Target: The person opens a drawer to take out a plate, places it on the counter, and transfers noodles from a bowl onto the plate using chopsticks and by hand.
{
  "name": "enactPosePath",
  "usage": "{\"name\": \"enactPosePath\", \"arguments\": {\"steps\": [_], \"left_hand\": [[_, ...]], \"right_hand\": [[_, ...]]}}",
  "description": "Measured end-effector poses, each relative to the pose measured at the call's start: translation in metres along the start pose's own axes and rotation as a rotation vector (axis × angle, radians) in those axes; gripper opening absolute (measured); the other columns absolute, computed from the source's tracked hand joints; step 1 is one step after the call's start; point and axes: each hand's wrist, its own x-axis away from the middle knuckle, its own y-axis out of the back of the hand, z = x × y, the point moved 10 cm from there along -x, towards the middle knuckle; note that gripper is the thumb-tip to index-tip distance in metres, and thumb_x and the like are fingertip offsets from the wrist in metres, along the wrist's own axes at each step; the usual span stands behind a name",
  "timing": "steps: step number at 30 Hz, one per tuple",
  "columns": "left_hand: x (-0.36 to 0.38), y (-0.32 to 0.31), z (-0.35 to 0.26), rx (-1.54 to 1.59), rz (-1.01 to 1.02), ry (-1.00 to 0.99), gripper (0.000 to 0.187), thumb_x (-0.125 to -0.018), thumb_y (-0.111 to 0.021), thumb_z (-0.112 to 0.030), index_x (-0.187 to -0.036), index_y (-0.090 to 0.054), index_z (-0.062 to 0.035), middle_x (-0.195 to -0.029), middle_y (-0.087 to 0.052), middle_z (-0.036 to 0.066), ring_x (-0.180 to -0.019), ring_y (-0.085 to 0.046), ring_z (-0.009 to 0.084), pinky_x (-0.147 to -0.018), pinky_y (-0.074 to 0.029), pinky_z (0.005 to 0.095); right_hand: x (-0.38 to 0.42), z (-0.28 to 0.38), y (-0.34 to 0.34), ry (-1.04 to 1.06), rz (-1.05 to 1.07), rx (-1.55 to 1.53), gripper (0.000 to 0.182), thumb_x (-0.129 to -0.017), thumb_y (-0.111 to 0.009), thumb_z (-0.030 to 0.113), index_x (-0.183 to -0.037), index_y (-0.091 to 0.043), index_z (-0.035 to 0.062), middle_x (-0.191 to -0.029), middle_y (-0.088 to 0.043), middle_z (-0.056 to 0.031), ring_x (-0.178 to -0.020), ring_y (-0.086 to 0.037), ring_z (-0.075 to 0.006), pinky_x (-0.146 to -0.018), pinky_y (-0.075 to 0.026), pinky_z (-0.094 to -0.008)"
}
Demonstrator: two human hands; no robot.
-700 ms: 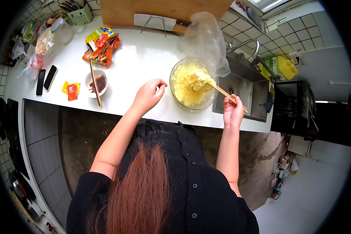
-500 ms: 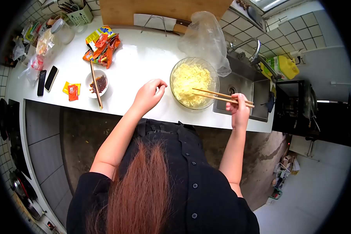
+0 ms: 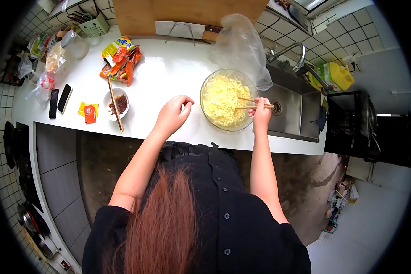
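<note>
My right hand (image 3: 261, 114) grips a pair of wooden chopsticks (image 3: 242, 107), whose tips are in pale yellow noodles (image 3: 220, 102). The noodles fill a clear glass bowl (image 3: 214, 124) near the counter's front edge, left of the sink. Just left of the glass bowl, my left hand (image 3: 172, 114) hovers over the counter, apart from the bowl, with its fingers curled together and nothing visible in them. Farther left, a small white bowl (image 3: 106, 111) holds a dark red-brown sauce (image 3: 122, 104), and other chopsticks (image 3: 113, 101) rest across it.
Orange and yellow packets (image 3: 122, 61) lie behind the small bowl, with small sachets (image 3: 90, 114) and two black handheld objects (image 3: 65, 98) to its left. A plastic bag (image 3: 242, 50) sits behind the glass bowl. The sink (image 3: 301, 116) has a tap (image 3: 301, 57).
My right hand has moved left with the chopsticks, bringing it to the glass bowl's right rim and the tips lower among the noodles. My left hand has barely moved. The whole view shifted slightly.
</note>
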Motion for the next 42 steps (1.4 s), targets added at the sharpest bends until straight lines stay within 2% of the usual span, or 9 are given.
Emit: {"name": "enactPosePath", "arguments": {"steps": [2, 5, 7, 11, 20, 31, 35, 38, 42], "left_hand": [[0.001, 0.002, 0.004, 0.008, 0.003, 0.025, 0.015, -0.082, -0.051, -0.016, -0.086, -0.059, -0.0044, -0.083, -0.060, 0.009, -0.067, -0.054, 0.0217, -0.063, -0.044, 0.0315], [0.000, 0.001, 0.007, 0.011, -0.002, 0.020, 0.014, -0.083, -0.052, -0.012, -0.089, -0.059, -0.0013, -0.077, -0.056, 0.009, -0.060, -0.048, 0.0145, -0.059, -0.041, 0.0264], [-0.002, 0.002, 0.008, 0.007, 0.008, 0.040, 0.014, -0.082, -0.051, -0.014, -0.087, -0.059, -0.0033, -0.080, -0.058, 0.009, -0.062, -0.051, 0.0186, -0.060, -0.042, 0.0290], [-0.006, -0.002, 0.006, 0.018, 0.008, 0.022, 0.014, -0.082, -0.051, -0.015, -0.086, -0.059, -0.0044, -0.080, -0.059, 0.009, -0.062, -0.052, 0.0199, -0.060, -0.043, 0.0300], [-0.007, -0.004, 0.006, 0.025, 0.024, 0.019, 0.015, -0.082, -0.052, -0.015, -0.087, -0.059, -0.0038, -0.081, -0.059, 0.009, -0.061, -0.051, 0.0190, -0.060, -0.043, 0.0298], [-0.008, -0.005, 0.002, 0.021, 0.031, 0.007, 0.015, -0.082, -0.051, -0.015, -0.086, -0.060, -0.0040, -0.081, -0.060, 0.010, -0.062, -0.053, 0.0207, -0.060, -0.043, 0.0309], [-0.006, 0.000, 0.003, 0.030, 0.013, -0.006, 0.014, -0.082, -0.052, -0.012, -0.089, -0.059, -0.0017, -0.078, -0.056, 0.009, -0.060, -0.048, 0.0147, -0.059, -0.041, 0.0268], [-0.004, -0.002, 0.007, 0.013, 0.023, -0.001, 0.014, -0.082, -0.052, -0.012, -0.089, -0.059, -0.0015, -0.078, -0.056, 0.008, -0.060, -0.048, 0.0148, -0.060, -0.041, 0.0268], [-0.005, -0.003, 0.004, 0.005, 0.042, 0.008, 0.015, -0.082, -0.052, -0.013, -0.089, -0.059, -0.0024, -0.080, -0.057, 0.009, -0.063, -0.051, 0.0176, -0.061, -0.043, 0.0283]], "right_hand": [[0.001, -0.025, 0.008, -0.102, -0.078, -0.238, 0.026, -0.092, -0.042, 0.021, -0.088, -0.050, -0.0034, -0.070, -0.053, -0.0097, -0.048, -0.052, -0.0139, -0.042, -0.045, -0.0240], [0.006, -0.054, 0.020, -0.243, -0.171, -0.429, 0.027, -0.090, -0.042, 0.020, -0.088, -0.050, -0.0053, -0.070, -0.053, -0.0127, -0.054, -0.055, -0.0190, -0.047, -0.049, -0.0270], [0.009, -0.066, 0.025, -0.320, -0.197, -0.551, 0.024, -0.088, -0.042, 0.016, -0.086, -0.051, -0.0056, -0.068, -0.053, -0.0121, -0.056, -0.055, -0.0200, -0.051, -0.051, -0.0276], [0.009, -0.085, 0.032, -0.434, -0.239, -0.752, 0.019, -0.084, -0.046, 0.012, -0.080, -0.052, -0.0054, -0.063, -0.049, -0.0091, -0.053, -0.052, -0.0192, -0.052, -0.051, -0.0255], [0.014, -0.090, 0.035, -0.567, -0.164, -1.154, 0.011, -0.081, -0.048, 0.004, -0.081, -0.050, -0.0061, -0.069, -0.049, -0.0098, -0.057, -0.050, -0.0170, -0.050, -0.050, -0.0200], [0.014, -0.002, 0.061, -0.375, -0.249, -1.028, 0.016, -0.084, -0.048, 0.010, -0.079, -0.053, -0.0040, -0.068, -0.051, -0.0093, -0.057, -0.052, -0.0181, -0.050, -0.049, -0.0220], [0.026, 0.017, 0.075, -0.234, -0.354, -0.773, 0.021, -0.086, -0.048, 0.016, -0.079, -0.053, -0.0034, -0.064, -0.052, -0.0104, -0.052, -0.054, -0.0194, -0.048, -0.048, -0.0246], [0.045, 0.078, 0.067, -0.021, -0.284, -0.460, 0.025, -0.089, -0.044, 0.017, -0.077, -0.052, -0.0031, -0.067, -0.053, -0.0120, -0.050, -0.054, -0.0178, -0.043, -0.047, -0.0246], [0.050, 0.104, 0.043, 0.008, -0.077, -0.161, 0.026, -0.091, -0.041, 0.018, -0.077, -0.051, -0.0017, -0.066, -0.053, -0.0091, -0.049, -0.053, -0.0133, -0.043, -0.046, -0.0225]]}}
